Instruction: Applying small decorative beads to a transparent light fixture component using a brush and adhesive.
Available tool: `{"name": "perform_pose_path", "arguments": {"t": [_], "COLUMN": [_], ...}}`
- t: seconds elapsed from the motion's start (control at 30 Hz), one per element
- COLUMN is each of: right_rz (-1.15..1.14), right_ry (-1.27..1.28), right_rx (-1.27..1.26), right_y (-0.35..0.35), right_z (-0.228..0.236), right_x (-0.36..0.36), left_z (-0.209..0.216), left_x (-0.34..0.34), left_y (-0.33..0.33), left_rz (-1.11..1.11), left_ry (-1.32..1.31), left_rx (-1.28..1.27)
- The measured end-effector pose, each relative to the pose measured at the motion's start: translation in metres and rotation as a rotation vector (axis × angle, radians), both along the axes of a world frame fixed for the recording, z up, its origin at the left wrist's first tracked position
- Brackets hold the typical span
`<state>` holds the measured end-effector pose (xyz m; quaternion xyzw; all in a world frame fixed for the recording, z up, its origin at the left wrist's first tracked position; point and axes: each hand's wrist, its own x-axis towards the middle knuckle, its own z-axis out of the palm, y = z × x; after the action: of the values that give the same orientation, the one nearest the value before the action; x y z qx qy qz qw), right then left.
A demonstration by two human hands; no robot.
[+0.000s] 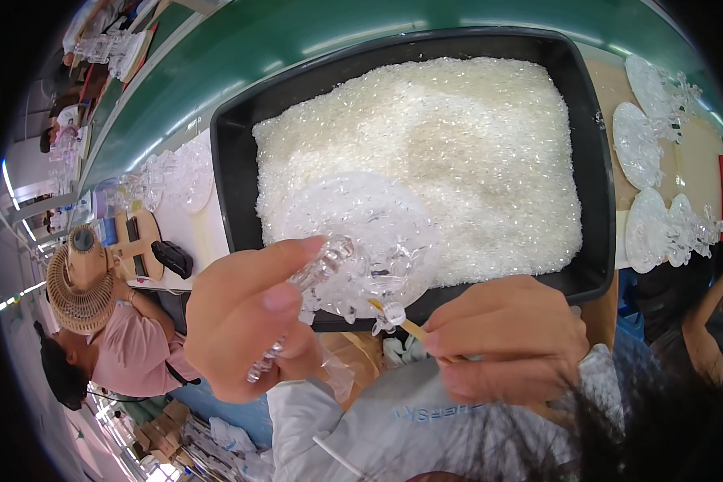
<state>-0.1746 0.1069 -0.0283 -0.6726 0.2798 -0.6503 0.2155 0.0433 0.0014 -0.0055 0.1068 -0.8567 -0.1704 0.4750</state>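
My left hand (pixel 241 321) is closed around the knobbly clear stem of a transparent ornament (pixel 353 209), which has a round, frosted-looking disc and small glassy parts on it. The ornament is tilted over the near left part of a black tray (pixel 223 173) filled with glittering white granules (pixel 490 169). In my right hand (pixel 510 337), a thin wooden stick (pixel 414 328) is pinched between thumb and fingers. Its yellowish tip is at a small clear piece on the ornament's near edge. I cannot tell whether the tip is a brush.
Similar clear ornaments (pixel 647 229) stand on the table to the right, and more (pixel 189 177) stand to the left. A beige fan (pixel 80 273) and a black object (pixel 173 259) are at the left. A person in pink (pixel 132 345) sits there; another person's arm (pixel 705 333) shows at right.
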Motion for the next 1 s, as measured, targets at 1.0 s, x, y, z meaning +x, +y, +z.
{"name": "perform_pose_path", "arguments": {"t": [1.0], "right_rz": [-0.197], "right_ry": [0.080], "right_rx": [-0.062], "right_y": [0.008], "right_z": [-0.004], "right_x": [0.004], "left_z": [-0.007], "left_x": [-0.018], "left_y": [0.013], "left_rz": [0.377], "left_ry": [0.186], "left_rx": [0.207]}}
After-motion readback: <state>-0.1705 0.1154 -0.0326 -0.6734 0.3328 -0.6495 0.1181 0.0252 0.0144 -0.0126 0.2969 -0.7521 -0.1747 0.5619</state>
